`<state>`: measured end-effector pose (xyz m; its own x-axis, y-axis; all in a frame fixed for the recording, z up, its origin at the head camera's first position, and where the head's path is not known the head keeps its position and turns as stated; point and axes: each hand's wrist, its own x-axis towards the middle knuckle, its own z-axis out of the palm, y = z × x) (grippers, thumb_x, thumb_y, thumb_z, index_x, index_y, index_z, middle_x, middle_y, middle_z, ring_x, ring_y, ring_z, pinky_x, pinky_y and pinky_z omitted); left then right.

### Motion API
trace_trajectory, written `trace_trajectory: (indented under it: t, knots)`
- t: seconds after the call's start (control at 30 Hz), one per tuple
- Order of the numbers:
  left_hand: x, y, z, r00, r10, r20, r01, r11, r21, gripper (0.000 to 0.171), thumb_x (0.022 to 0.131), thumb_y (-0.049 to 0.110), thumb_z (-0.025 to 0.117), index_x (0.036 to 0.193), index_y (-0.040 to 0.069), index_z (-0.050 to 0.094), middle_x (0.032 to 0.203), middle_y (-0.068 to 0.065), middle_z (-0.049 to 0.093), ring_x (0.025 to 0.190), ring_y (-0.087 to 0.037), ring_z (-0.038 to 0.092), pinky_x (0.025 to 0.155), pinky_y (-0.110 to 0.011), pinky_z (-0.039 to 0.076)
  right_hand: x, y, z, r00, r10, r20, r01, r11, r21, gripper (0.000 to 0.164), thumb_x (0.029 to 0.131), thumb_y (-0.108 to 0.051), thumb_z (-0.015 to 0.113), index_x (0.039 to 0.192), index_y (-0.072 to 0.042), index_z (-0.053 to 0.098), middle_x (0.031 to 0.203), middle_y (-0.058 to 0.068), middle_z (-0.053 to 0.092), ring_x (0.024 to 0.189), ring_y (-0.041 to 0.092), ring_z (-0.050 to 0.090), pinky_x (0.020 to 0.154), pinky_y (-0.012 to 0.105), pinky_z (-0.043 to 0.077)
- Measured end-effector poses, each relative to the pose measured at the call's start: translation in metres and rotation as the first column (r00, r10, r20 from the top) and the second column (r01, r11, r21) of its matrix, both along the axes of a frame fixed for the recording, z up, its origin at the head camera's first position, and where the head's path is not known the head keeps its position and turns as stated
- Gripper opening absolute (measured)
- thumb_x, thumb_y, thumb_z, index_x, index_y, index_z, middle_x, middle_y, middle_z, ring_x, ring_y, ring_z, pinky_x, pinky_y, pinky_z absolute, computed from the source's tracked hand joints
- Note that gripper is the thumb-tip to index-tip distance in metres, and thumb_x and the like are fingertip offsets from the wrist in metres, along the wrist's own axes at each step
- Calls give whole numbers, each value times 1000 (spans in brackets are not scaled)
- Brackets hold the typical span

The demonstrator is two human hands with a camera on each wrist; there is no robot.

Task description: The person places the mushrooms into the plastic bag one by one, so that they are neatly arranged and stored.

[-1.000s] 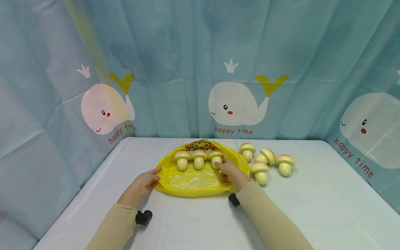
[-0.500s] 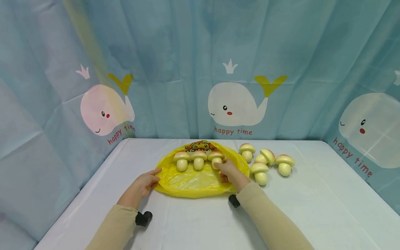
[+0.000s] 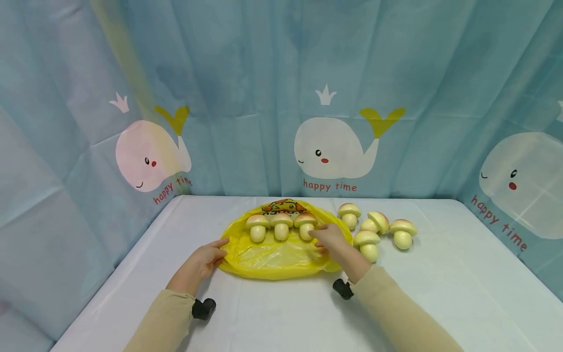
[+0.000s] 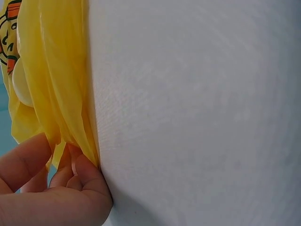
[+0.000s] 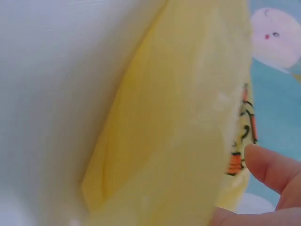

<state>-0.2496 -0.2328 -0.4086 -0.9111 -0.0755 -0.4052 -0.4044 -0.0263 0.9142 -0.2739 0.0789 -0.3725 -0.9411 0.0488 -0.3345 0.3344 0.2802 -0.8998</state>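
A yellow plastic bag [image 3: 270,266] with a cartoon print lies on the table, its mouth spread open toward me. Three toy mushrooms stand in a row inside it: a left one [image 3: 257,233], a middle one [image 3: 281,231] and a right one [image 3: 305,222]. My left hand [image 3: 205,259] pinches the bag's left edge between thumb and fingers, as the left wrist view shows too. At the right side of the bag's mouth, my right hand [image 3: 333,240] has its fingertips close to the right mushroom's stem. Thumb and finger stand apart in the right wrist view, with nothing held.
Several more toy mushrooms [image 3: 402,233] stand or lean in a loose group on the white table [image 3: 272,318], right of the bag. Behind the table hangs a blue curtain [image 3: 246,146] with whale prints. Each wrist carries a small black camera [image 3: 204,309].
My right hand has let go of the right mushroom and drawn back slightly to the right. The left hand keeps its hold on the bag, and the mushrooms stay in place.
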Motion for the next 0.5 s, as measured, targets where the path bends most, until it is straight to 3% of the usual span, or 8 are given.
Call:
trace_trajectory:
  t: [0.2,0.5]
  knots:
    - [1,0,2,1000,1,3,-1,1000,4,54,97,-7,44,149,-2,32,154,-25,21,105,-20,45,88,-28,38,9,19,11,996,34,-78,-36,999,-23,51,96,-13,59,138,8,40,136,30,45,106,37,62,81,38,54]
    - [0,0,2,1000,-13,11,13,1000,1,55,97,-8,44,149,-1,31,154,-25,23,98,-18,46,84,-26,39,23,59,28,983,29,-179,-33,999,-15,50,97,-14,57,140,7,41,126,26,52,95,30,63,71,29,54]
